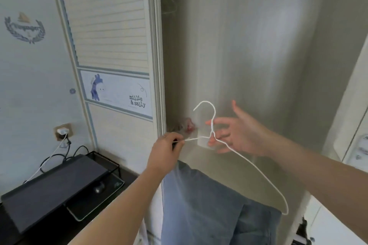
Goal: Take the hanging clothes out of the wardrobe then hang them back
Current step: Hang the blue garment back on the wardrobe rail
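White wire hanger sits hook-up before the open wardrobe, its long axis slanting down to your right. Blue jeans hang below the hanger, apparently over its lower bar. Your left hand pinches the hanger's left tip. Your right hand, fingers spread and gripping nothing, is at its neck, nearer the hook. Above the hanger, inside the wardrobe, hangs one faint bare hanger.
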The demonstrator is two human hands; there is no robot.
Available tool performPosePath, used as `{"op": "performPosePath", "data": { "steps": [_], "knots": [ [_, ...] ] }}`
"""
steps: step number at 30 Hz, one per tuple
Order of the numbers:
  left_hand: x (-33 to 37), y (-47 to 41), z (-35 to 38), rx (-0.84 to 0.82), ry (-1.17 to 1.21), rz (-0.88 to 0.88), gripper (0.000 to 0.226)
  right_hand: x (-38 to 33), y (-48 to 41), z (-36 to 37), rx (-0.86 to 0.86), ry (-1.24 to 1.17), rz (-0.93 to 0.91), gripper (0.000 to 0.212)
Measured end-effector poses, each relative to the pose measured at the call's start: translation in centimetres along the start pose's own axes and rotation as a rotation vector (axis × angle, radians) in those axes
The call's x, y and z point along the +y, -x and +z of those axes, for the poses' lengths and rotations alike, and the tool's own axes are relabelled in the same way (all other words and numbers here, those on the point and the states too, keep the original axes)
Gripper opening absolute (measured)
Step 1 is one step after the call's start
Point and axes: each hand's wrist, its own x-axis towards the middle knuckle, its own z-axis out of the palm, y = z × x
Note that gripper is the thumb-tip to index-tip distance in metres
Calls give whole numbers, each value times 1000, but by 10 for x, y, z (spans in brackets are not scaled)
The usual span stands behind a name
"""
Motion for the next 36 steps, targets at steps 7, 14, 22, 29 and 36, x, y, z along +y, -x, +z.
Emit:
{"op": "performPosePath", "data": {
  "steps": [7,14,22,29,36],
  "knots": [
    [0,-107,1,-172,100,173,23,-47,-48,-27,197,-75,-106,98],
    [16,-173,-19,-374,256,114,34,-99,-89,-59,270,-122,-208,98],
    [53,-246,-37,-529,454,-50,54,-158,-155,-109,250,-139,-314,100],
    [66,-327,-30,-374,319,-4,20,-221,-223,-161,147,-198,-396,101],
    [93,-416,-28,-50,157,109,24,-306,-274,-197,76,-142,-500,103]
  ]
}}
